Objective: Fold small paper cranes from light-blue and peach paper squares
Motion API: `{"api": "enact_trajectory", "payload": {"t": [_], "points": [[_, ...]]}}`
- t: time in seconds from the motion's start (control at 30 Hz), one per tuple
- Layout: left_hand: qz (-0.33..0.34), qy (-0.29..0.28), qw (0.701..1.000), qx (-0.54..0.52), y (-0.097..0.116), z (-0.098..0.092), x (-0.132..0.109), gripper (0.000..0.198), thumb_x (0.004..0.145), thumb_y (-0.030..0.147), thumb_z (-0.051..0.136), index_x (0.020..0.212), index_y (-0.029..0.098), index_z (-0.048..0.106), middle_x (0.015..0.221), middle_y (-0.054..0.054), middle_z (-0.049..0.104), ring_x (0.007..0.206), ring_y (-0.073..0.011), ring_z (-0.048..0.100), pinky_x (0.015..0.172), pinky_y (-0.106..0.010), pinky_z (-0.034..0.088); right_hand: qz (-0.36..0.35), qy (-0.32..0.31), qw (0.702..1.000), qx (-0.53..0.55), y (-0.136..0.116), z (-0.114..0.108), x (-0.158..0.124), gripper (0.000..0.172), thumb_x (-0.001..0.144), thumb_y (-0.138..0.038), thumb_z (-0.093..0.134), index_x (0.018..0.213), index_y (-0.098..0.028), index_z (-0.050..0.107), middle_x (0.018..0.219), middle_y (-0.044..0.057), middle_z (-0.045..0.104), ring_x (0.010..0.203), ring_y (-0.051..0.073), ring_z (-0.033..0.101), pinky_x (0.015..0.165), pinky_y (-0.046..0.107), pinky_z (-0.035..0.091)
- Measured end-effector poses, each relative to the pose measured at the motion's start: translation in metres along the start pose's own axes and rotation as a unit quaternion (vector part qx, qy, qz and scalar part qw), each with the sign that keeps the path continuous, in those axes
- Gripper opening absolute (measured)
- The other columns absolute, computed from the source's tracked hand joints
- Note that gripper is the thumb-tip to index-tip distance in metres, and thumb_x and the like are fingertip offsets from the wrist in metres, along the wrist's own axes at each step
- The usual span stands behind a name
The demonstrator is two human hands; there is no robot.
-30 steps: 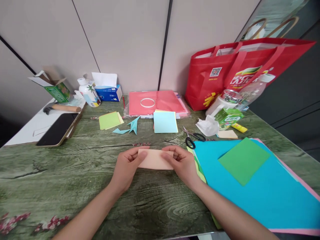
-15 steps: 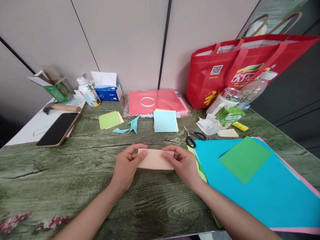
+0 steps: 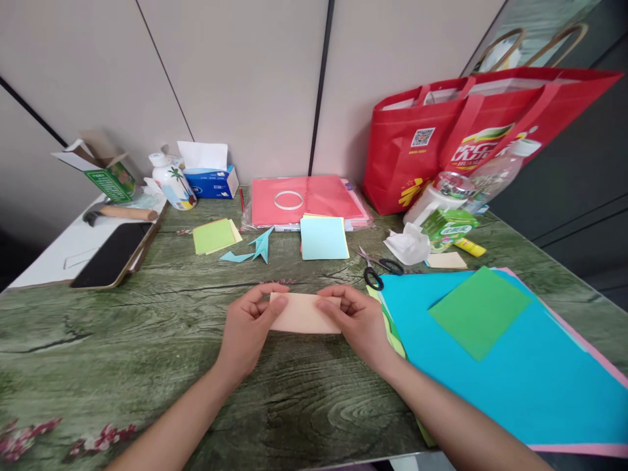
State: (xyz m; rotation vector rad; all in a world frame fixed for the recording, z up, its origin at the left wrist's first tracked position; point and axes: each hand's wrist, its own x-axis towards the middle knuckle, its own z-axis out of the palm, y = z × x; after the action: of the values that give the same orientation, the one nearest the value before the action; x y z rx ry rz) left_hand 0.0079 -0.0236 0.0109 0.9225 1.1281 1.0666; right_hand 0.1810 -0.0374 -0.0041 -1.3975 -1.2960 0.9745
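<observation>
A pale peach strip of paper (image 3: 305, 315), apparently folded, is held level between both hands over the table. My left hand (image 3: 249, 327) pinches its left end, thumb on the near face and fingers behind. My right hand (image 3: 357, 324) grips the right end the same way. Just beyond lie a folded blue paper shape (image 3: 262, 246) and a stack of light blue square sheets (image 3: 324, 239). Black-handled scissors (image 3: 375, 268) rest past my right hand, near a large blue sheet (image 3: 456, 392) with a green square (image 3: 481, 314) on it.
Green and cream squares (image 3: 214, 237) lie at the left, near a phone (image 3: 114, 255) and a hammer (image 3: 120, 212). At the back are a tissue box (image 3: 210, 182), a bottle (image 3: 173, 183) and a red packet (image 3: 309, 196). A red bag (image 3: 407, 157) stands behind crumpled tissue (image 3: 408, 244).
</observation>
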Motion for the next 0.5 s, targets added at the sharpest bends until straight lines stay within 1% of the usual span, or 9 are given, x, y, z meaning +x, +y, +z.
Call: {"api": "enact_trajectory", "payload": {"t": [0.2, 0.33, 0.4, 0.5], "points": [[0.007, 0.006, 1.0, 0.007, -0.0002, 0.0, -0.0014, 0.031, 0.065, 0.037, 0.072, 0.086, 0.017, 0.063, 0.049, 0.004, 0.06, 0.044, -0.0076, 0.049, 0.044, -0.016, 0.034, 0.002, -0.001, 1.0, -0.003, -0.0011, 0.0005, 0.0003, 0.02, 0.072, -0.039, 0.061, 0.075, -0.019, 0.066, 0.054, -0.001, 0.053, 0.047, 0.01, 0.039, 0.044, 0.022, 0.028], [0.008, 0.0, 1.0, 0.006, -0.0016, -0.0007, -0.0003, 0.032, 0.065, 0.038, 0.071, 0.088, 0.017, 0.063, 0.05, 0.004, 0.061, 0.045, -0.009, 0.05, 0.045, -0.017, 0.034, 0.008, -0.006, 1.0, 0.019, -0.003, 0.0009, 0.0005, 0.02, 0.071, -0.038, 0.062, 0.076, -0.018, 0.065, 0.057, -0.001, 0.055, 0.048, 0.01, 0.041, 0.044, 0.022, 0.028], [0.013, -0.006, 1.0, 0.005, -0.0027, -0.0015, 0.0002, 0.03, 0.067, 0.037, 0.071, 0.088, 0.017, 0.063, 0.051, 0.004, 0.061, 0.046, -0.0094, 0.051, 0.046, -0.018, 0.035, 0.009, -0.006, 1.0, 0.028, -0.0032, 0.0013, 0.0005, 0.021, 0.071, -0.037, 0.062, 0.08, -0.018, 0.064, 0.052, -0.003, 0.049, 0.045, 0.009, 0.037, 0.043, 0.021, 0.026], [0.02, -0.011, 1.0, 0.002, -0.0037, -0.0023, 0.0003, 0.027, 0.069, 0.035, 0.07, 0.088, 0.018, 0.063, 0.051, 0.004, 0.061, 0.046, -0.0088, 0.051, 0.047, -0.018, 0.035, 0.013, -0.002, 0.999, 0.036, -0.0026, 0.0016, 0.0002, 0.024, 0.07, -0.037, 0.063, 0.084, -0.018, 0.062, 0.044, -0.008, 0.034, 0.041, 0.008, 0.026, 0.041, 0.021, 0.019]]}}
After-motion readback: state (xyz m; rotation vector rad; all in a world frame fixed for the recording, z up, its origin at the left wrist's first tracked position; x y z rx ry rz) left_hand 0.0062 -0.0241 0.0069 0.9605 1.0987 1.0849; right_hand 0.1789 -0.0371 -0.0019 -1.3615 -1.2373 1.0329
